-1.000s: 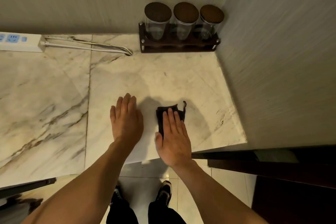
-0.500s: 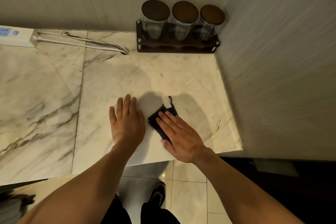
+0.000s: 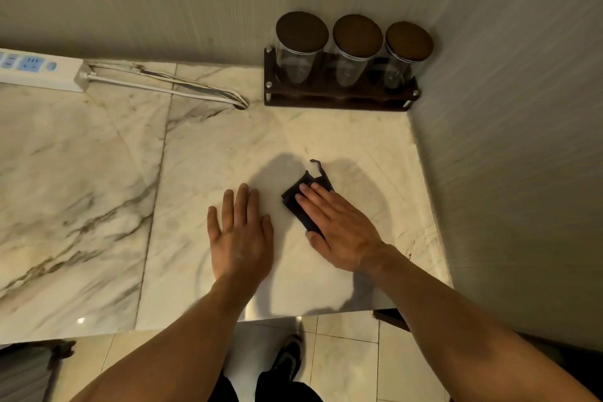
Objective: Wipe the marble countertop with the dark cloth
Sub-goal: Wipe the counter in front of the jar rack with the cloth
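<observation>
A small folded dark cloth [image 3: 295, 197] lies on the white veined marble countertop [image 3: 202, 153], a loose thread curling off its far corner. My right hand [image 3: 339, 228] presses flat on the cloth, fingers pointing up-left, covering most of it. My left hand [image 3: 239, 232] rests palm-down on the bare marble just left of the cloth, fingers slightly spread, holding nothing.
A dark wooden rack [image 3: 339, 98] with three glass jars with brown lids stands in the back right corner. A white power strip [image 3: 39, 70] and its cable [image 3: 169, 86] lie along the back wall. Walls close the back and right; the counter's front edge is near my forearms.
My right hand has turned from pointing straight ahead to angling up-left, dragging the cloth with it. The left hand has stayed flat in place.
</observation>
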